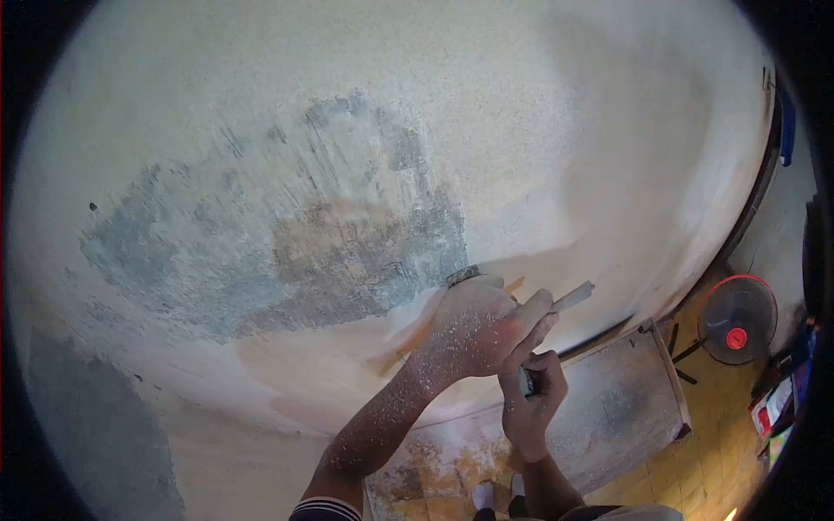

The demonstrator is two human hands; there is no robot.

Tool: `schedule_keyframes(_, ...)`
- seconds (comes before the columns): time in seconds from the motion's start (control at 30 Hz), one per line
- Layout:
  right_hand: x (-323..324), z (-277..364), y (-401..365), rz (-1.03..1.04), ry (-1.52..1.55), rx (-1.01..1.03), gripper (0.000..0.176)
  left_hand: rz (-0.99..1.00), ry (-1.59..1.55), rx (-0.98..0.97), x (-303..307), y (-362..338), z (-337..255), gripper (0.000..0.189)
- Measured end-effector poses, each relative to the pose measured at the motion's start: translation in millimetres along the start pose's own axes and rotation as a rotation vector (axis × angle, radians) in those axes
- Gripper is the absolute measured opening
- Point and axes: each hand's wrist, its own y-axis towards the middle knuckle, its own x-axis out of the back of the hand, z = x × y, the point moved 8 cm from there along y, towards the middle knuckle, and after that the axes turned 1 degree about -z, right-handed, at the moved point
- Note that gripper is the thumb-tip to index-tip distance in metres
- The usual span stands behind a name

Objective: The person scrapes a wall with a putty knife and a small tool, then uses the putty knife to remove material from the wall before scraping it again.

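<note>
Under the curled fingers of the left hand (476, 328) lies a pale flat blade (573, 298), pressed against the wall (539, 113). Its one end juts out past the fingertips to their right, and its other end shows as a blurred pale strip beyond the wrist, to their lower left. The fingers close over the blade and hold it to the plaster, and the hand and forearm are speckled with white dust. Just below those fingertips, and touching them, the right hand (532, 401) is clenched tight around a dark handle (526, 382); whether this handle belongs to the blade cannot be told. Above and to the left of the left fingers spreads a grey patch (347, 260) of bared wall with a brownish stain at its middle, while smooth cream plaster surrounds it. Beneath the right fingers a dusty board (617, 408) leans at a tilt, and below it the person's feet (483, 497) in white socks stand on a yellow floor (712, 469). Well to the right of both hands a red fan (737, 319) stands on that floor.
</note>
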Motion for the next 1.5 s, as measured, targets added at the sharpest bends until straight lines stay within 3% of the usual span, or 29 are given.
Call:
schedule_keyframes(0.23, -4.1, -3.8, 3.3, -0.011, 0.034, -0.048, 0.028, 0.085, 0.025, 0.040, -0.8, 2.9, -0.1, 0.023)
schedule_keyframes(0.4, 2.7, -9.6, -1.8, -0.002, -0.045, -0.031, 0.029, 0.049, 0.028, 0.000, 0.0, 3.8, 1.7, 0.023)
schedule_keyframes(0.53, -5.2, -1.7, 10.6, 0.007, 0.086, -0.092, 0.027, -0.030, 0.039, -0.010, 5.5, 3.3, 0.8, 0.024)
schedule_keyframes(0.73, -2.7, -5.2, 12.3, 0.020, 0.133, -0.161, 0.023, 0.146, -0.036, 0.079, 5.3, 15.3, 2.7, 0.022)
schedule_keyframes(0.83, 2.4, -13.6, -5.4, 0.065, 0.091, -0.222, 0.022, 0.015, 0.019, -0.038, -0.2, -3.0, -3.5, 0.025)
schedule_keyframes(0.93, -9.8, 11.5, 16.7, 0.058, 0.261, -0.191, 0.022, 0.017, -0.037, 0.063, 15.3, 18.1, 4.3, 0.021)
schedule_keyframes(1.03, -10.3, -7.1, 7.7, 0.075, 0.224, -0.234, 0.023, -0.030, 0.058, 0.024, 10.9, 6.3, 1.8, 0.021)
schedule_keyframes(1.17, -9.8, 7.4, 16.9, 0.073, 0.247, -0.143, 0.024, 0.189, -0.033, 0.119, 11.5, 17.9, 6.5, 0.024)
schedule_keyframes(1.3, -9.6, 0.0, 4.1, 0.067, 0.246, -0.256, 0.025, 0.052, 0.052, 0.072, 7.7, 5.5, 2.7, 0.025)
schedule_keyframes(1.5, -16.0, 17.1, 18.0, 0.074, 0.284, -0.223, 0.024, -0.110, -0.025, -0.020, 30.2, 25.6, 4.8, 0.023)
